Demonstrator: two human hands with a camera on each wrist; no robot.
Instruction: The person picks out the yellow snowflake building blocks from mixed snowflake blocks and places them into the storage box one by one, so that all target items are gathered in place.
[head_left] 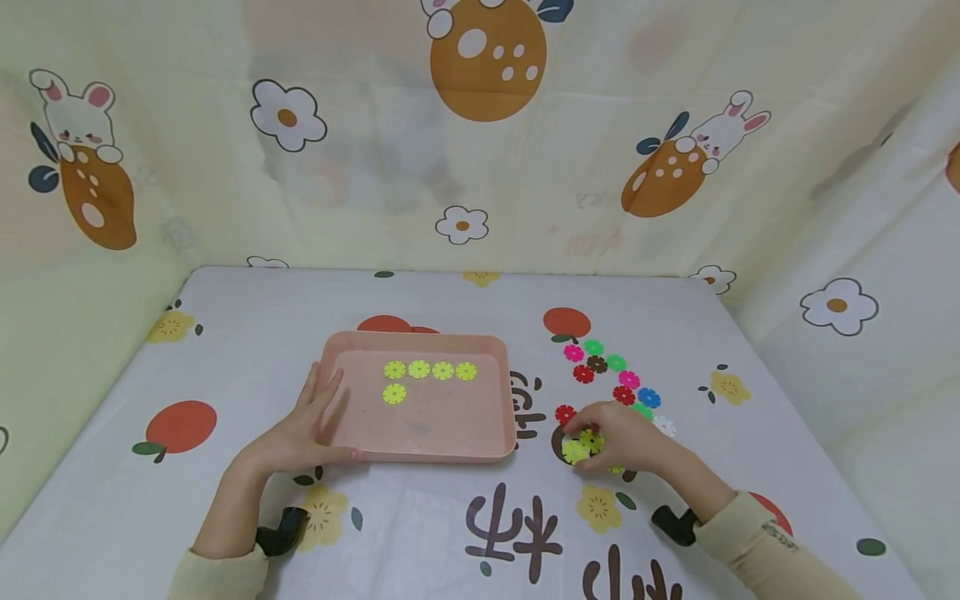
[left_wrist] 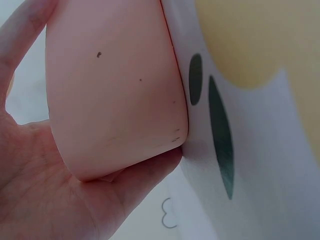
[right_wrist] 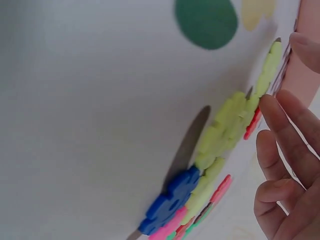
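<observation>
My left hand (head_left: 300,429) holds the near left corner of a pink tray (head_left: 450,429), fingers along its left rim and thumb along its front wall. The left wrist view shows the tray's outer wall (left_wrist: 115,90) between thumb and fingers. Inside the tray lie several yellow-green flower-shaped discs (head_left: 418,369), four in a row and one below. My right hand (head_left: 626,437) is over more yellow-green flower discs (head_left: 575,452) right of the tray. Its thumb and fingertips stand apart around one of these discs, as the right wrist view (right_wrist: 267,70) shows from the side.
Red discs (head_left: 623,395), green discs (head_left: 616,362), pink discs (head_left: 573,353), a brown disc (head_left: 597,364), a blue disc (head_left: 648,397) and a white disc (head_left: 664,426) lie loose behind the right hand. A printed cloth (head_left: 420,525) covers the table; a patterned curtain (head_left: 375,167) hangs behind.
</observation>
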